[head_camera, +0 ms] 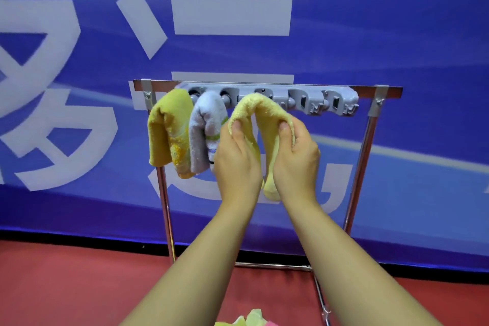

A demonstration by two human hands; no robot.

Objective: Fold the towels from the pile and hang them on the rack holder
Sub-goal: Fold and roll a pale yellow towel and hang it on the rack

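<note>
A grey rack holder [312,99] with a row of clips is fixed to the top bar of a chrome frame [360,156]. A folded pale yellow towel [260,108] is draped over the third clip. My left hand [236,159] grips its left side and my right hand [296,156] grips its right side, thumbs pressed into the cloth. Its lower end hangs between my wrists. To the left hang a darker yellow towel [166,127] and a white-grey towel [205,124]. The pile of towels [248,319] shows at the bottom edge.
A blue banner [264,34] with large white characters stands right behind the frame. The floor is red [66,286]. Two clips at the right end of the holder carry nothing.
</note>
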